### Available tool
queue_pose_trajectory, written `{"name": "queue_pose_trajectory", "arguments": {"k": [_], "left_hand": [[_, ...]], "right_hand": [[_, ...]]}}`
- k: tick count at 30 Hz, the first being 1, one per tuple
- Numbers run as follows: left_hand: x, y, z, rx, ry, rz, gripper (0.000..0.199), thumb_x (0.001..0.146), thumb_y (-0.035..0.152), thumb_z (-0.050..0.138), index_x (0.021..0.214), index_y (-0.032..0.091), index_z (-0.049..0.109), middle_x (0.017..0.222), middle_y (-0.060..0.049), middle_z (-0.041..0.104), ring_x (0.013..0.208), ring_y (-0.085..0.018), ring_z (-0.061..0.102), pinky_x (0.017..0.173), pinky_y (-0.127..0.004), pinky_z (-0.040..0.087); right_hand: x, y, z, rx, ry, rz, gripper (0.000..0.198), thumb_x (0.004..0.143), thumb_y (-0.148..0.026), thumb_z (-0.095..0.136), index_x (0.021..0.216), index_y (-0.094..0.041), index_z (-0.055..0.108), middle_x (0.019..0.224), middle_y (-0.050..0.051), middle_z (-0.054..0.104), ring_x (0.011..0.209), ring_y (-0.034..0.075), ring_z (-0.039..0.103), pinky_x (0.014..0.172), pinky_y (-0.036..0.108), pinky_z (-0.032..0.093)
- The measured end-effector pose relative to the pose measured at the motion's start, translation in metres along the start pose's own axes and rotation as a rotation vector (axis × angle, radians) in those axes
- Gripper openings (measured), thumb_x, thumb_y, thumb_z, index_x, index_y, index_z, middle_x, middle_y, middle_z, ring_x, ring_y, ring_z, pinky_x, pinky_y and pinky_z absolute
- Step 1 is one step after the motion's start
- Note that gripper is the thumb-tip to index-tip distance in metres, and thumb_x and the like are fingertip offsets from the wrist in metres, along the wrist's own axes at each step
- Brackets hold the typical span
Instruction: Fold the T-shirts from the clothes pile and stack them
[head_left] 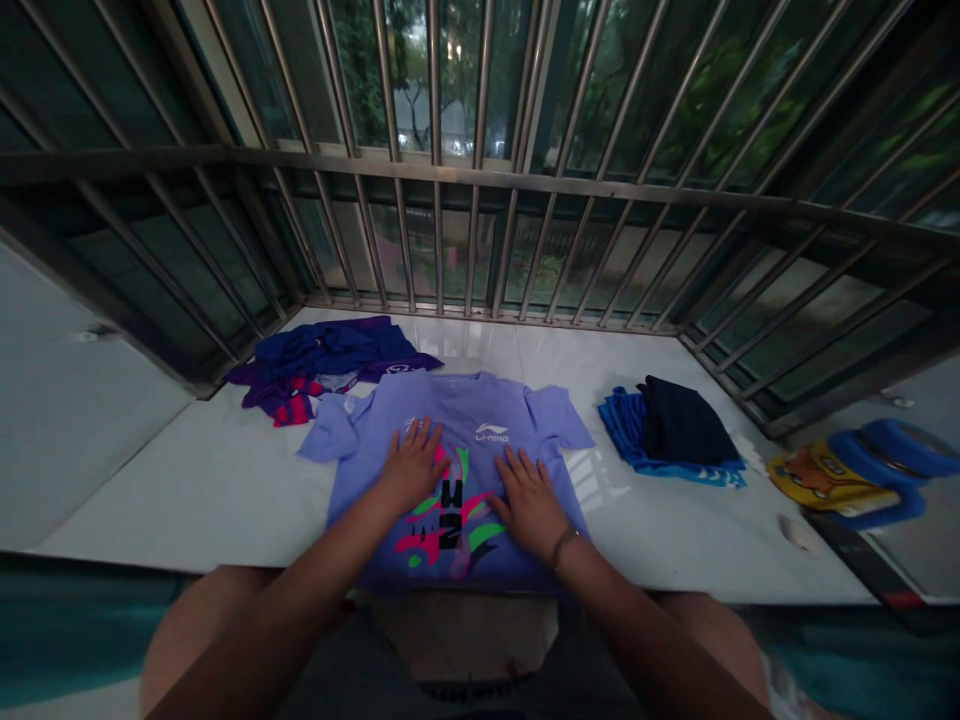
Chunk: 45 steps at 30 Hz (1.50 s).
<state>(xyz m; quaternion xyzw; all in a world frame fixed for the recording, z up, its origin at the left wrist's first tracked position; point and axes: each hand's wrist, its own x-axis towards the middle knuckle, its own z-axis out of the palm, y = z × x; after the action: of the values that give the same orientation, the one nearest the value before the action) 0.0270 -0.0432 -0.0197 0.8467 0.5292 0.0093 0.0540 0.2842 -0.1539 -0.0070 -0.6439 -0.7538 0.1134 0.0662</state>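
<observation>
A lavender T-shirt (pixel 457 400) lies spread front side up on the white ledge, its neckline toward the window and its lower edge at the ledge's near side. Bright pink, green and black print covers its middle, with white lettering on the chest. My left hand (pixel 411 468) rests flat on the left chest area, fingers stretched out. On the right side of the print, my right hand (pixel 531 503) is laid flat too, fingers spread, a thin band round its wrist. Neither hand grips the cloth.
Crumpled dark blue and purple clothes (pixel 330 350) lie at the back left of the ledge (pixel 150 490). To the right sits a folded stack of blue and dark clothes (pixel 686 430). Beyond it are a yellow and blue item (pixel 832 475) and metal window bars (pixel 480 175) at the back.
</observation>
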Motion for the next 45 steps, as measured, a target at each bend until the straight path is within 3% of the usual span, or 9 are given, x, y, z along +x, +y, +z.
{"name": "queue_pose_trajectory", "arguments": {"k": [4, 10, 14, 18, 21, 27, 33, 37, 45], "left_hand": [[-0.034, 0.008, 0.027, 0.001, 0.07, -0.001, 0.073, 0.114, 0.056, 0.046, 0.179, 0.024, 0.036, 0.187, -0.012, 0.022, 0.175, -0.037, 0.019, 0.14, -0.067, 0.019], [-0.07, 0.011, 0.045, -0.011, 0.167, 0.056, 0.075, 0.111, 0.06, 0.05, 0.178, 0.03, 0.037, 0.188, -0.008, 0.023, 0.174, -0.037, 0.022, 0.14, -0.067, 0.016], [-0.086, 0.001, 0.047, -0.017, 0.154, 0.084, 0.074, 0.112, 0.062, 0.049, 0.178, 0.032, 0.037, 0.187, -0.007, 0.024, 0.173, -0.036, 0.025, 0.14, -0.067, 0.019], [-0.089, -0.008, 0.042, -0.02, 0.127, 0.111, 0.073, 0.111, 0.061, 0.052, 0.177, 0.033, 0.039, 0.187, -0.007, 0.027, 0.173, -0.037, 0.026, 0.138, -0.07, 0.022], [-0.081, -0.007, 0.032, -0.019, 0.093, 0.089, 0.067, 0.112, 0.057, 0.053, 0.173, 0.032, 0.046, 0.185, -0.009, 0.032, 0.171, -0.038, 0.031, 0.135, -0.072, 0.028], [-0.039, 0.023, 0.008, -0.017, 0.135, 0.022, 0.042, 0.112, 0.04, 0.055, 0.146, 0.021, 0.071, 0.166, -0.018, 0.059, 0.154, -0.039, 0.055, 0.134, -0.069, 0.035], [0.032, 0.076, 0.007, -0.117, 0.078, 0.26, 0.053, 0.115, 0.037, 0.046, 0.163, 0.019, 0.057, 0.178, -0.014, 0.046, 0.166, -0.032, 0.042, 0.14, -0.06, 0.029], [0.067, 0.093, 0.016, -0.154, 0.028, 0.263, 0.065, 0.115, 0.049, 0.044, 0.173, 0.02, 0.045, 0.183, -0.013, 0.035, 0.17, -0.033, 0.033, 0.14, -0.064, 0.026], [0.069, 0.086, 0.027, -0.16, 0.097, 0.261, 0.069, 0.111, 0.053, 0.048, 0.175, 0.026, 0.042, 0.184, -0.01, 0.034, 0.171, -0.032, 0.031, 0.141, -0.064, 0.021]], "right_hand": [[-0.033, 0.002, 0.023, 0.019, -0.014, 0.03, 0.074, 0.113, -0.059, 0.051, 0.177, -0.023, 0.041, 0.186, 0.012, 0.026, 0.174, 0.038, 0.021, 0.14, 0.066, 0.015], [-0.079, -0.019, 0.031, -0.009, 0.029, 0.021, 0.071, 0.111, -0.057, 0.059, 0.174, -0.027, 0.047, 0.184, 0.01, 0.032, 0.17, 0.038, 0.033, 0.137, 0.062, 0.028], [-0.092, -0.017, 0.007, 0.033, 0.034, 0.04, 0.041, 0.115, -0.044, 0.052, 0.147, -0.029, 0.074, 0.152, 0.011, 0.072, 0.136, 0.032, 0.069, 0.117, 0.051, 0.052], [-0.064, 0.029, -0.034, 0.009, 0.19, 0.065, 0.044, 0.118, -0.032, 0.038, 0.13, -0.024, 0.08, 0.126, 0.012, 0.081, 0.117, 0.028, 0.073, 0.109, 0.045, 0.056], [-0.035, 0.077, -0.05, -0.144, 0.277, 0.177, 0.045, 0.113, -0.027, 0.046, 0.148, -0.019, 0.073, 0.153, 0.015, 0.07, 0.136, 0.033, 0.065, 0.117, 0.048, 0.052], [-0.041, 0.13, -0.035, -0.261, 0.067, 0.277, 0.047, 0.112, -0.036, 0.057, 0.158, -0.03, 0.067, 0.165, 0.013, 0.061, 0.142, 0.034, 0.062, 0.114, 0.048, 0.054], [-0.075, 0.126, -0.025, -0.234, 0.147, 0.42, 0.044, 0.116, -0.032, 0.044, 0.147, -0.017, 0.072, 0.135, 0.019, 0.072, 0.114, 0.031, 0.072, 0.099, 0.042, 0.058], [-0.093, 0.134, -0.018, -0.084, 0.172, 0.514, 0.039, 0.114, -0.032, 0.048, 0.143, -0.019, 0.071, 0.13, 0.016, 0.073, 0.105, 0.026, 0.076, 0.091, 0.035, 0.059], [-0.14, 0.166, -0.014, 0.06, 0.474, 0.535, 0.045, 0.105, -0.044, 0.052, 0.137, -0.02, 0.072, 0.116, 0.013, 0.071, 0.095, 0.027, 0.074, 0.091, 0.042, 0.063]]}}
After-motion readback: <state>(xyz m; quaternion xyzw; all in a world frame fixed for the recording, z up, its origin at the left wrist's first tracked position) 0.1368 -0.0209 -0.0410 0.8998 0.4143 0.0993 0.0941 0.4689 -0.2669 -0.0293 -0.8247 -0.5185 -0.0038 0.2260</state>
